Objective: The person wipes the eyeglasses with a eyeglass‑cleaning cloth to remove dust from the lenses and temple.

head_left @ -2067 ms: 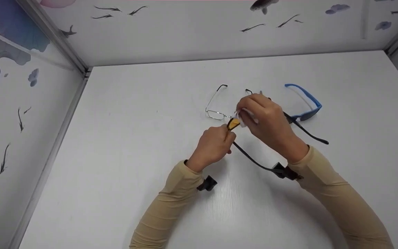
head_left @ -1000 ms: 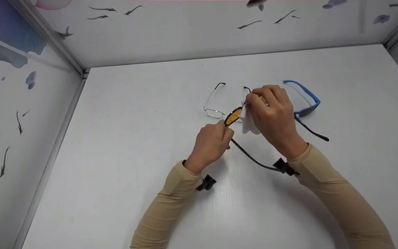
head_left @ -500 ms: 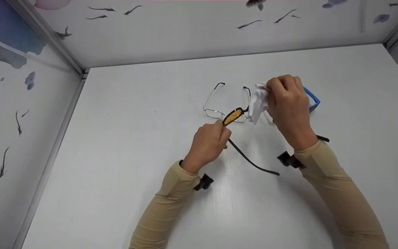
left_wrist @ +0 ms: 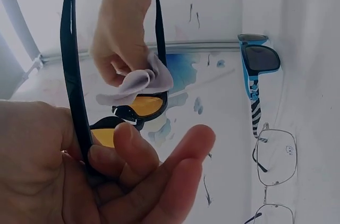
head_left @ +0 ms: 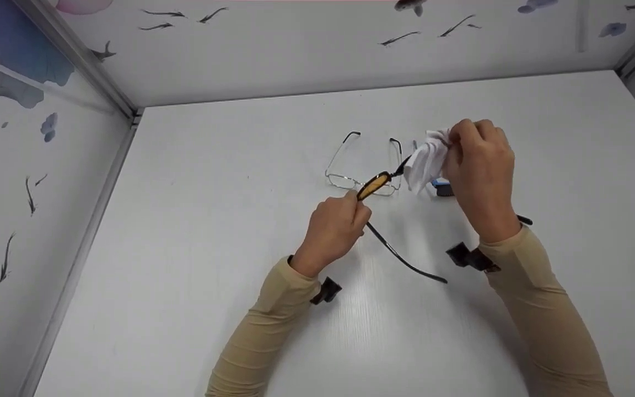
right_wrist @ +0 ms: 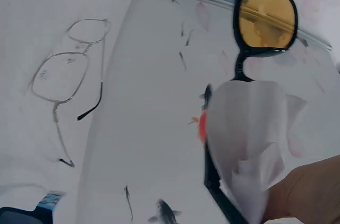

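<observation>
My left hand (head_left: pixel 333 230) grips black-framed glasses (head_left: pixel 373 186) with yellow lenses by one end, near the hinge. One dark temple arm (head_left: pixel 405 263) hangs down to the right below it. A white cloth (head_left: pixel 428 160) is pinched in my right hand (head_left: pixel 483 168) and wraps the other lens. In the right wrist view, the cloth (right_wrist: pixel 249 128) hides that lens, while the yellow lens (right_wrist: pixel 267 17) nearer my left hand is bare. The left wrist view shows the cloth (left_wrist: pixel 141 83) folded over the frame's far end.
Thin wire-framed glasses (head_left: pixel 342 181) lie unfolded on the white table (head_left: pixel 213 220), just behind the held pair. Blue sunglasses (left_wrist: pixel 261 58) lie beyond my right hand, mostly hidden in the head view. Patterned panels (head_left: pixel 317 49) wall the table's back and left.
My right hand has moved right with the cloth, from the lens nearer my left hand to the farther one. My left hand has kept its grip nearly in place.
</observation>
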A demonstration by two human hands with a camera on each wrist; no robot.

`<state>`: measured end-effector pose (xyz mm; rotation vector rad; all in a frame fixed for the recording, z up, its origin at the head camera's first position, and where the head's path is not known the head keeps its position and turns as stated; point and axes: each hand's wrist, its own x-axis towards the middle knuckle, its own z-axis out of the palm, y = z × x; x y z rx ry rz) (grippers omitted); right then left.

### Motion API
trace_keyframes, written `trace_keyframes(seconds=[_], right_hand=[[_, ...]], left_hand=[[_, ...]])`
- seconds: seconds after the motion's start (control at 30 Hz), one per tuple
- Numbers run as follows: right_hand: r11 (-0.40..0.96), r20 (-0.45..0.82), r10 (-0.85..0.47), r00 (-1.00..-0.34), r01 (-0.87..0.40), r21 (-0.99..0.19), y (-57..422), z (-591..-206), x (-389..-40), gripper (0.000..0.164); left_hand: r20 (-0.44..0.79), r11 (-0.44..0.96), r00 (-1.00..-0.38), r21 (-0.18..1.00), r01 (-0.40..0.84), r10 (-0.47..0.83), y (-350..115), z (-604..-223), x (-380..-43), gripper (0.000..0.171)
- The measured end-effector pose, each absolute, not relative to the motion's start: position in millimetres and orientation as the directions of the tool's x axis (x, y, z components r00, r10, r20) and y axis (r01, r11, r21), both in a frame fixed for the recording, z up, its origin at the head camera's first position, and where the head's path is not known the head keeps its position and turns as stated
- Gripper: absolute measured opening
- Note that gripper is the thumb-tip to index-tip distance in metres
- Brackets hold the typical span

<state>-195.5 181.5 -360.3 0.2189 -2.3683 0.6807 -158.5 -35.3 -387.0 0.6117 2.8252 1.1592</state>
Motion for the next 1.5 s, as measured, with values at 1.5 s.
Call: trace_keyframes(seconds=[1.5], right_hand=[[0.559, 0.310, -0.231, -0.922, -0.386, -0.733, 225, -362, -194, 0.021]], left_hand=[[0.155, 0.565, -0.884, 0.717, 0.408, 0.442, -58, -398, -176, 0.019]])
